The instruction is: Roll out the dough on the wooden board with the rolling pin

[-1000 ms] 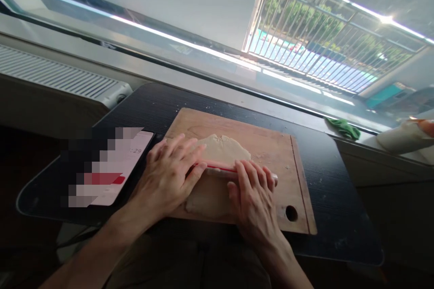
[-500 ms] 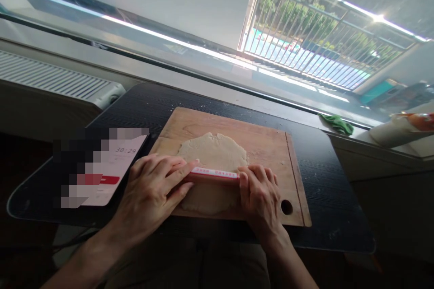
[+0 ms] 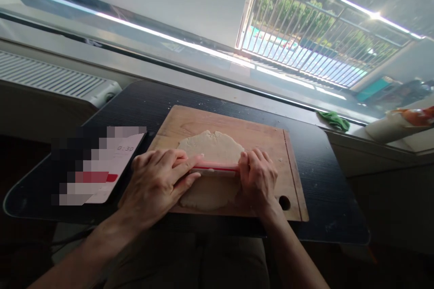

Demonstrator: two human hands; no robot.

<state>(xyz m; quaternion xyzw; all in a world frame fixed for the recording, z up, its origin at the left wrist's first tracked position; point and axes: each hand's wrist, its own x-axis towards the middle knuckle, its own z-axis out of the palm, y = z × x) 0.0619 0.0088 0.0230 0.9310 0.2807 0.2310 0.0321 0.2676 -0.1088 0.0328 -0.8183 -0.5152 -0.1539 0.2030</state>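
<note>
A flattened sheet of pale dough point(image 3: 212, 144) lies on the wooden cutting board point(image 3: 267, 144), its edges slightly ragged. Across its middle rests a thin rolling pin point(image 3: 219, 167) with a red and pale covering. My left hand point(image 3: 161, 178) is closed around the pin's left end, thumb low and fingers over the top. At the other end, the fingers of my right hand point(image 3: 258, 174) are curled over the pin. Both pin ends are hidden under my hands.
The board sits on a dark table point(image 3: 325, 189) with rounded corners. A phone point(image 3: 105, 189), partly pixelated, lies left of my left hand. Beyond the table are a radiator point(image 3: 57, 74), a windowsill point(image 3: 224, 95), a green cloth point(image 3: 334, 120) and a pale container point(image 3: 388, 127).
The rolling pin has turned between my hands: its printed white side has given way to a red stripe. Both hands have shifted slightly with it, and the view has moved a little.
</note>
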